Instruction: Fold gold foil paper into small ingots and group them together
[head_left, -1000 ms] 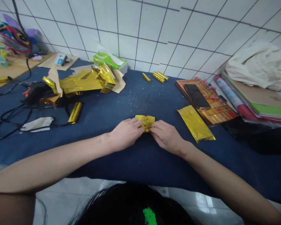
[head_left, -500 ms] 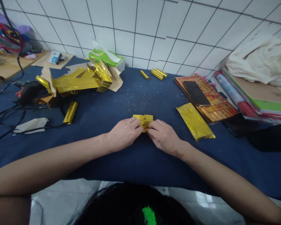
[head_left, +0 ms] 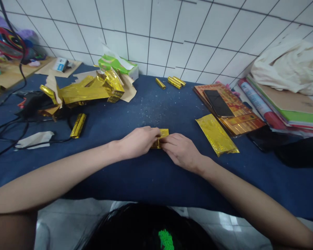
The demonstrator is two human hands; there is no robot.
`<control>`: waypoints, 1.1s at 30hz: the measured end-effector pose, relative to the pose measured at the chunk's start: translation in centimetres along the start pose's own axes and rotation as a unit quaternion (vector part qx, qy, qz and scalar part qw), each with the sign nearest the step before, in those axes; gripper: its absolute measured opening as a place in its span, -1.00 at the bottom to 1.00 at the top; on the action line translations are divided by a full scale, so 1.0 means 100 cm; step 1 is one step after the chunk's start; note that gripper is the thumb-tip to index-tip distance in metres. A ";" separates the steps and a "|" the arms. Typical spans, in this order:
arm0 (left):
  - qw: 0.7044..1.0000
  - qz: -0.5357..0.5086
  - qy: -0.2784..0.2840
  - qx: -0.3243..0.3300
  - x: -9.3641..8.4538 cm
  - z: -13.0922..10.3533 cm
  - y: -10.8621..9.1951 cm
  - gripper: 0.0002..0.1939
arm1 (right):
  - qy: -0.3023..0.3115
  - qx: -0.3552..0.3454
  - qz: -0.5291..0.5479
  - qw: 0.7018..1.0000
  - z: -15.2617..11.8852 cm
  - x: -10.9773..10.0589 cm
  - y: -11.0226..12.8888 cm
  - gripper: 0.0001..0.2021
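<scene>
A small piece of gold foil paper (head_left: 164, 132) lies on the dark blue cloth in front of me, partly covered by my fingers. My left hand (head_left: 141, 141) grips its left side with curled fingers. From the right, my right hand (head_left: 181, 151) pinches the same paper, fingertips close to those of the left. How the paper is folded under the fingers is hidden. To the right lies a flat gold foil sheet or stack (head_left: 217, 134). Gold foil rolls (head_left: 174, 82) rest near the wall, and a pair of rolls (head_left: 78, 125) lies to the left.
A phone (head_left: 218, 103) sits on an orange-gold packet (head_left: 246, 119) at the right. Crumpled gold foil (head_left: 86, 91) and a green tissue pack (head_left: 117, 65) are at the back left. Black cables (head_left: 7, 130) run along the left. A white cloth bundle (head_left: 289, 67) tops stacked papers.
My left hand has shifted slightly up and right over the gold foil paper, covering more of its left part. My right hand stays almost in place.
</scene>
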State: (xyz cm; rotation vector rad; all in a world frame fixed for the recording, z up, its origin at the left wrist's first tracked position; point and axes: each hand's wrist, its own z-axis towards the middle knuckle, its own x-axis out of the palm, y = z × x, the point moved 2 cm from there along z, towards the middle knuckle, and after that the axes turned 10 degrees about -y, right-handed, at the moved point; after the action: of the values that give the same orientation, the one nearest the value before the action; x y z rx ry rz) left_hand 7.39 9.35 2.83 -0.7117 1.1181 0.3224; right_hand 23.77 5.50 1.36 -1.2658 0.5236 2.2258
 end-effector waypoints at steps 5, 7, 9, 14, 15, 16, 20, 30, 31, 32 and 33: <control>0.999 -0.030 -0.002 -0.039 0.001 0.019 0.010 -0.79 | 0.004 -0.007 -0.008 1.000 0.000 0.000 0.000 -0.78; 1.000 -0.007 0.005 -0.024 0.004 0.026 0.013 -0.78 | 0.006 -0.014 -0.010 1.000 0.000 -0.001 -0.003 -0.79; 0.999 0.019 0.020 -0.038 0.008 0.032 0.017 -0.78 | 0.005 -0.019 -0.008 1.000 -0.002 -0.002 -0.008 -0.79; 0.987 0.082 0.037 -0.130 0.008 0.037 0.025 -0.73 | -0.003 0.001 -0.017 1.000 -0.004 -0.003 -0.029 -0.76; 0.985 0.091 0.033 -0.141 0.006 0.037 0.026 -0.75 | -0.005 0.011 -0.025 1.000 -0.004 -0.003 -0.034 -0.77; 0.984 0.094 0.032 -0.150 0.005 0.037 0.026 -0.76 | -0.008 0.020 -0.033 0.999 -0.004 -0.003 -0.038 -0.78; 0.978 0.087 0.039 -0.184 0.004 0.032 0.023 -0.81 | -0.021 0.043 -0.046 0.998 -0.003 -0.002 -0.045 -0.76; 0.984 0.161 -0.075 -0.030 0.013 0.017 0.009 -0.85 | -0.023 0.225 0.057 0.972 -0.005 -0.001 -0.038 -0.85; 0.983 0.165 -0.080 -0.016 0.015 0.016 0.009 -0.84 | -0.025 0.228 0.050 0.972 -0.005 0.000 -0.038 -0.85; 0.983 0.164 -0.083 -0.006 0.016 0.016 0.010 -0.83 | -0.027 0.229 0.042 0.972 -0.006 0.002 -0.037 -0.87; 0.983 0.161 -0.088 0.002 0.018 0.016 0.011 -0.83 | -0.026 0.228 0.035 0.973 -0.006 0.004 -0.036 -0.88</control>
State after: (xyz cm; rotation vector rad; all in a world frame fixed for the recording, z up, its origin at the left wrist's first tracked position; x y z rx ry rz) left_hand 8.62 11.05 1.23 -0.4865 1.0634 0.6447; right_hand 26.19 8.12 0.47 -0.9566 1.0043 2.0260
